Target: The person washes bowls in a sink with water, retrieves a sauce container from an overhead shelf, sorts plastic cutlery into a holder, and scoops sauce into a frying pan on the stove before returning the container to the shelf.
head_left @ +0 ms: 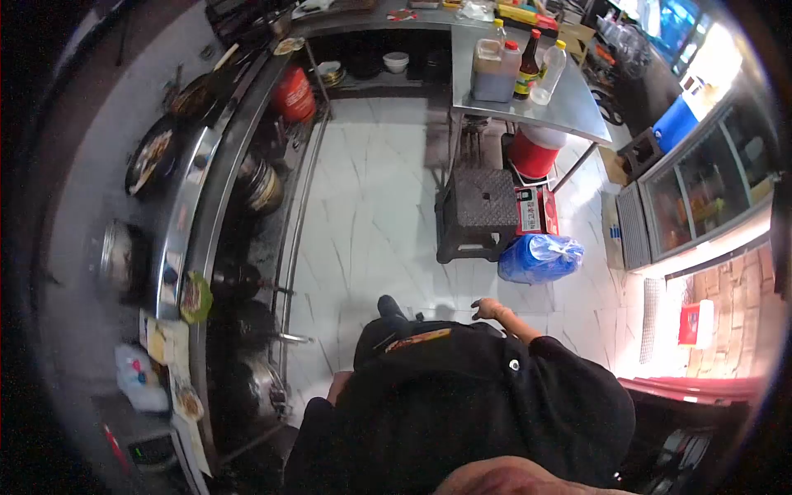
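Observation:
My right hand (490, 309) hangs low in front of my black shirt (495, 396), its fingers loosely apart with no object visible in them. Beyond that hand, and not touching it, a clear plastic bag with blue contents (540, 259) lies on the floor. A dark plastic stool (483, 198) stands just behind the bag. Of my left side only a patch of skin (338, 384) shows beside the shirt; the fingers there are hidden. One dark shoe (389, 306) is visible on the pale tiled floor (355, 214).
Along the left runs a steel cooking counter (186, 223) with a wok (151, 157) and a pot (124, 257). Ahead, a steel table (569, 111) carries several bottles (528, 66). Below it are a red bucket (535, 155) and a red box (540, 210). A glass-door fridge (701, 186) stands right.

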A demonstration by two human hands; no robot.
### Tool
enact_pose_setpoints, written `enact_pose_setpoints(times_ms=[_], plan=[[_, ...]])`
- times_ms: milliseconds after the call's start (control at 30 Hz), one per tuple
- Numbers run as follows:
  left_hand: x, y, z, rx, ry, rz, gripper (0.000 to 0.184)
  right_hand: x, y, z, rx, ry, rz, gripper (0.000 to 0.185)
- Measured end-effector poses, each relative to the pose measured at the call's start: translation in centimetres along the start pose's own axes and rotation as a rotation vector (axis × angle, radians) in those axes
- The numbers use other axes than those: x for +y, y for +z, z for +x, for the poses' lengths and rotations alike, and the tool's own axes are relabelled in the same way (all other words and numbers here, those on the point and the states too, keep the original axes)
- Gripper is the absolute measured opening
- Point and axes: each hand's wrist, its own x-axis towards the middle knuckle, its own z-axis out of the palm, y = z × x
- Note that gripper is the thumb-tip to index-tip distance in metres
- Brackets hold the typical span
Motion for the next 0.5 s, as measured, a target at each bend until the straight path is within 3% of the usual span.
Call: enact_pose_setpoints(times_ms=[100,167,233,333,400,433,467,500], plan=[[8.1,-4.8,1.7,0.01,0.039,-0.049,0.015,-1.4,-4.6,3.8,0.066,0.03,0.11,0.056],[14.4,-7.4,3.0,0.015,0.106,-0.094,0.014,-3.6,-7.4,6.1,0.335,0.018,0.268,0.053],[20.8,-9.0,4.6,0.004,0.195,-0.137,0.013,-8.9,-12.3,3.2,0.591,0.091,-0.359,0.049],[29.9,-9.0,6.2,-0.041,0.343,-0.185,0.012,-8.5,-14.9,9.5,0.702,-0.131,-0.064,0.042],[35.0,-7.3,7.0,-0.075,0.532,-0.21,0.015,-9.2,-17.1,11.9,0.569,-0.056,0.053,0.042],[37.4,-6.0,6.9,-0.074,0.533,-0.207,0.016,-9.5,-18.8,13.6,0.5,-0.038,0.095,0.042],[39.9,-4.8,6.8,-0.061,0.545,-0.231,0.016,-10.2,-21.0,14.1,0.46,-0.085,0.262,0.047],[42.2,-3.9,7.6,-0.006,0.568,-0.054,0.018,-10.8,-22.7,14.5,0.543,-0.14,0.343,0.056]])
